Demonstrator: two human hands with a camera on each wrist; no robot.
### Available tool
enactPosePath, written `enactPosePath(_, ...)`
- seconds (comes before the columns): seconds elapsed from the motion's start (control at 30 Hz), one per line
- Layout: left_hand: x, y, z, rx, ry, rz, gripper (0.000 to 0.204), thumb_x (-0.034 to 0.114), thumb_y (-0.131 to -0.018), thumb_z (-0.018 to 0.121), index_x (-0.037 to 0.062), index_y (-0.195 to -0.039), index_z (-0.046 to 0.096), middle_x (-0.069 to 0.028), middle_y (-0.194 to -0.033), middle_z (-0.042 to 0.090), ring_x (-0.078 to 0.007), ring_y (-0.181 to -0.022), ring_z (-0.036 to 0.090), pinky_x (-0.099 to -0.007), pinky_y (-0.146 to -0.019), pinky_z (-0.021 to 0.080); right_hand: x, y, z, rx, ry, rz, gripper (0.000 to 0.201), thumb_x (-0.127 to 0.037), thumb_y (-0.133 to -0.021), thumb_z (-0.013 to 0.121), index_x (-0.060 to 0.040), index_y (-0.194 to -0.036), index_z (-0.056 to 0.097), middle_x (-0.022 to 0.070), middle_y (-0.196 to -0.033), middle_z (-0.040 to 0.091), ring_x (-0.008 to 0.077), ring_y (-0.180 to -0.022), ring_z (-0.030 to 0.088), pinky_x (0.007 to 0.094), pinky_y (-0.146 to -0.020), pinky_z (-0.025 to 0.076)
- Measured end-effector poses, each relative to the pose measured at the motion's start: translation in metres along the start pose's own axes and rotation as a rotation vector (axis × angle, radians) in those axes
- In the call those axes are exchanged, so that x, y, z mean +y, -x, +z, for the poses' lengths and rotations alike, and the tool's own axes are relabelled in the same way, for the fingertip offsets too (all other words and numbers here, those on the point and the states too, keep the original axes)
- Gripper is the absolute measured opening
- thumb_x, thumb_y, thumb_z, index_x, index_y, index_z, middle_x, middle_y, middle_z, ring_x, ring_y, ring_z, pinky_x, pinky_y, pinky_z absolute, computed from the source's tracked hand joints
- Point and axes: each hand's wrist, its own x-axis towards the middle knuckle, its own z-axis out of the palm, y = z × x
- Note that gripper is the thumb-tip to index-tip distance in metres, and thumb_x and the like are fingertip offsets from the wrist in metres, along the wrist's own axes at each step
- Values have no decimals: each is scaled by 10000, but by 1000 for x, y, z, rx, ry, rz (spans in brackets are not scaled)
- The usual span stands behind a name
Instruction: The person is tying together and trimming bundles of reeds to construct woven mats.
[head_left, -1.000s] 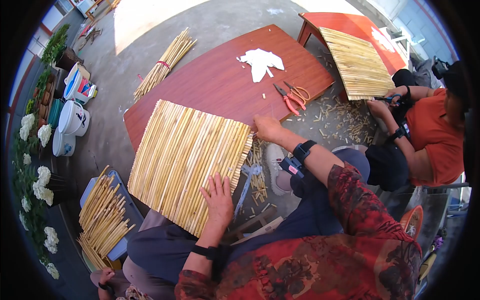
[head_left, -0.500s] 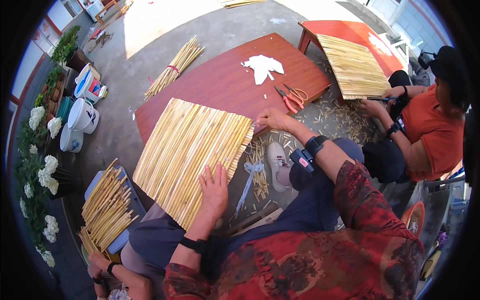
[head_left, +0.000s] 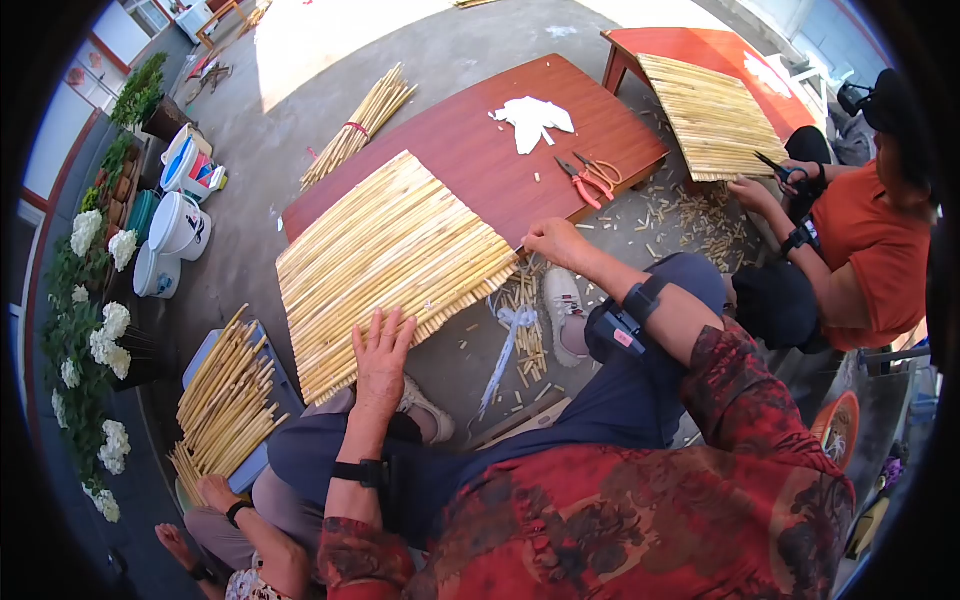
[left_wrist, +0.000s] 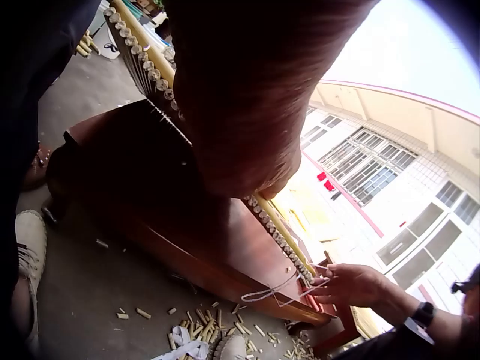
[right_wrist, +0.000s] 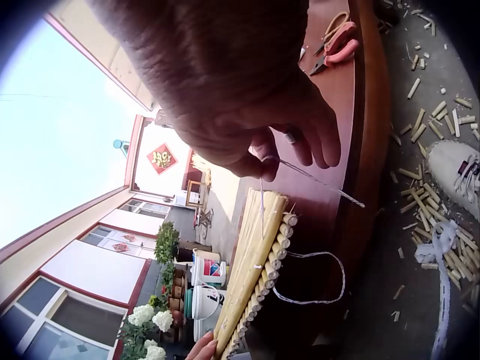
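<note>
A mat of straight reed stalks (head_left: 390, 270), tied side by side, lies tilted between the red-brown table (head_left: 470, 140) and the person's lap. The left hand (head_left: 380, 355) rests on its near edge with fingers spread and straight. At the mat's right corner, the right hand (head_left: 555, 243) pinches a thin white string (right_wrist: 319, 182) between thumb and fingertips. In the right wrist view, the string runs down to the outermost stalks, and a loop of it hangs beside their cut ends (right_wrist: 274, 262). A ring shows on one finger of the right hand.
Red-handled pliers (head_left: 580, 185), scissors (head_left: 603, 170) and a white cloth (head_left: 533, 122) lie on the table. Cut reed pieces (head_left: 700, 225) litter the floor. A blue tray (head_left: 282, 375) of stalks stands left. Another person in orange (head_left: 865, 240) holds scissors by a second mat (head_left: 715, 115).
The mat has turned clockwise in the head view, its far corner swinging right. My left hand has moved left along it. My right hand stays at the corner with the string.
</note>
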Motion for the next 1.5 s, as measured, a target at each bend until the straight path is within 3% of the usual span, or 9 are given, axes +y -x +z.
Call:
enactPosePath(0.07, -1, 2, -4, 42, -24, -17, 549, -75, -712, 443, 140, -1217, 433, -83, -1285, 379, -279, -1213, 326, -505, -982, 201, 1, -3, 11, -128, -626, 326, 282, -286, -763, 610, -10, -816, 585, 47, -618, 555, 113, -558, 546, 210, -419, 408)
enactPosePath(0.43, -4, 1, -37, 194, -96, -174, 447, -42, -751, 478, 106, -1172, 455, -94, -1244, 414, -276, -1206, 337, -509, -980, 215, -39, -29, 28, -403, -862, 288, 286, -271, -757, 636, -19, -876, 574, 18, -664, 555, 71, -499, 486, 182, -374, 325)
enactPosePath(0.57, 27, 7, -46, 492, -88, -223, 501, -70, -672, 539, 47, -1153, 459, -128, -1223, 430, -293, -1181, 367, -451, -964, 274, -60, -23, 27, -344, -1093, 294, 242, -240, -758, 633, -24, -851, 579, 20, -670, 563, 72, -499, 464, 197, -378, 250)
enactPosePath(0.63, 45, 11, -41, 362, 390, -28, 484, -55, -678, 578, 36, -1140, 470, -134, -1188, 465, -298, -1136, 421, -403, -941, 320, -74, -16, 23, -369, -1090, 307, 214, -219, -777, 609, -22, -853, 577, 36, -703, 572, 76, -516, 470, 194, -379, 247)
enactPosePath(0.73, 71, 3, -22, 197, 1155, -433, 397, 55, -762, 598, -9, -1132, 470, -133, -1158, 493, -263, -1093, 461, -323, -926, 343, -87, -10, 24, -359, -1132, 327, 232, -205, -802, 582, 3, -903, 557, 49, -730, 581, 80, -525, 492, 196, -356, 240)
enactPosePath(0.9, 76, -43, -12, 547, 1577, -651, 398, 84, -809, 572, -42, -1159, 430, -168, -1096, 519, -212, -1030, 500, -291, -817, 424, -100, -7, 28, -293, -1221, 382, 181, -190, -811, 557, -22, -877, 535, 12, -639, 497, 73, -457, 356, 200, -359, 227)
enactPosePath(0.97, 78, -51, -19, 320, 1703, -544, 327, 116, -835, 541, -17, -1121, 454, -122, -941, 586, -192, -874, 578, -269, -712, 463, -101, -8, 30, -306, -1231, 370, 179, -188, -811, 555, -22, -874, 535, 17, -647, 500, 74, -464, 363, 199, -361, 225)
enactPosePath(1.1, 72, -44, -8, 371, 1848, -618, 191, 172, -869, 497, -1, -942, 534, 7, -560, 424, -92, -512, 472, -243, -525, 435, -109, -7, 28, -295, -1235, 352, 182, -194, -816, 548, -22, -874, 533, 22, -670, 504, 77, -480, 371, 199, -366, 214)
enactPosePath(1.5, 43, -50, 23, 65, 1797, -824, 162, 159, -849, 527, 5, -891, 552, 22, -523, 385, -81, -418, 393, -247, -449, 410, -112, 9, 36, -384, -1080, 301, 208, -267, -836, 517, -80, -923, 543, -9, -735, 548, 67, -569, 445, 190, -407, 313)
